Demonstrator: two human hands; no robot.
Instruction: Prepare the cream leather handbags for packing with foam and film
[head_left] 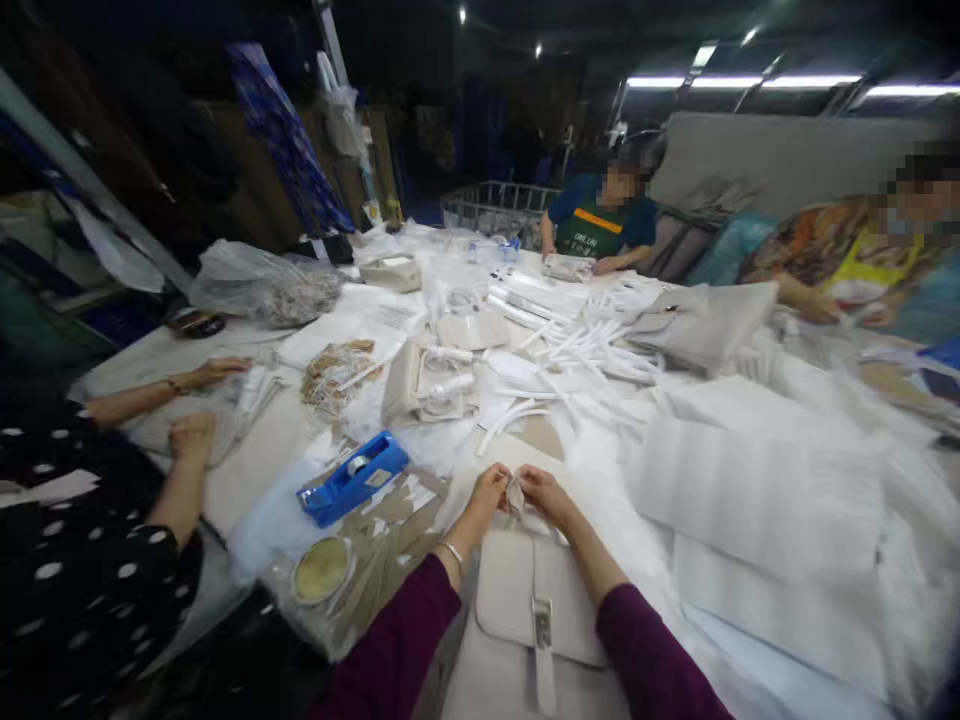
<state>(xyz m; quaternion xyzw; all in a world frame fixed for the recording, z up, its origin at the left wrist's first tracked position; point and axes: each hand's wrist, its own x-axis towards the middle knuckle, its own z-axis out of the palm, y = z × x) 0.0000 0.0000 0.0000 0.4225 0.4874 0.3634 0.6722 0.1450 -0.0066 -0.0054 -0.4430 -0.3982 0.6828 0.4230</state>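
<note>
Obstacles: tape dispenser (352,478) left of the left hand (486,492), bag (536,620) beneath both hands, white straps (592,345) ahead. Rightward, the right hand (546,494) passes only over soft foam sheets (750,490).

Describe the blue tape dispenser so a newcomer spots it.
On the cluttered worktable, find the cream bag under the person's left hand and right hand. Up-left of it lies a blue tape dispenser, vivid against the white and beige items around it.
</note>
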